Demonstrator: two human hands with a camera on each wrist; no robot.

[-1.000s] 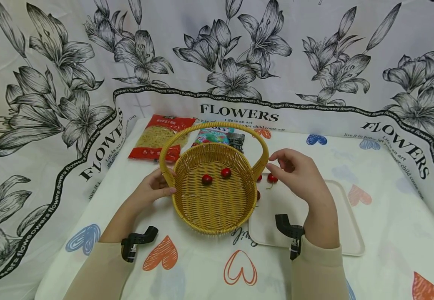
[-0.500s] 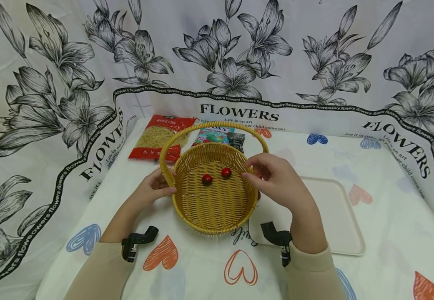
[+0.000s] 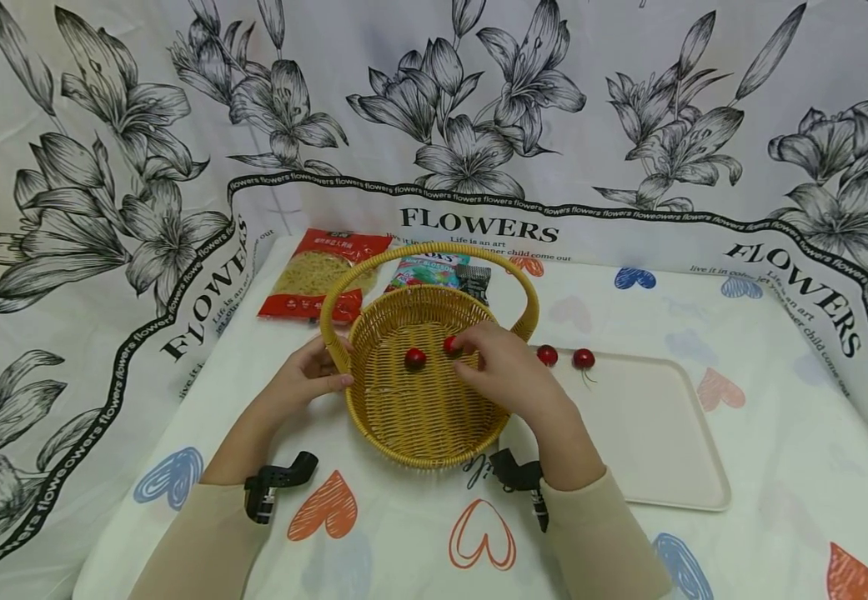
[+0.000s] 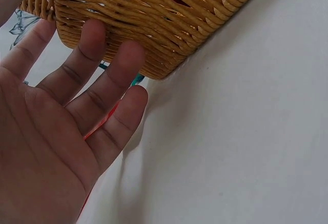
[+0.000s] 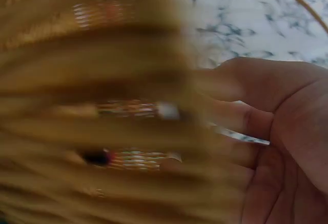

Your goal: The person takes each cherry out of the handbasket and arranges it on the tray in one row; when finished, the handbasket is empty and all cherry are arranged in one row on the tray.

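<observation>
Head view, upright basket point(image 3: 418, 425), handle point(image 3: 434, 249) arching crosswise, left grip point(image 3: 304, 373) pinching it, right grip point(image 3: 514, 368) half-curled, hold unclear

Take the red bag point(image 3: 321, 275) as your landmark: just right of it you have a colourful pouch point(image 3: 424, 275), then, farther right, a small black packet point(image 3: 474, 283). Beneath the bag you see a white heart-print cloth point(image 3: 403, 542); behind it, a flower-printed backdrop point(image 3: 471, 158) lettered FLOWERS.
</observation>
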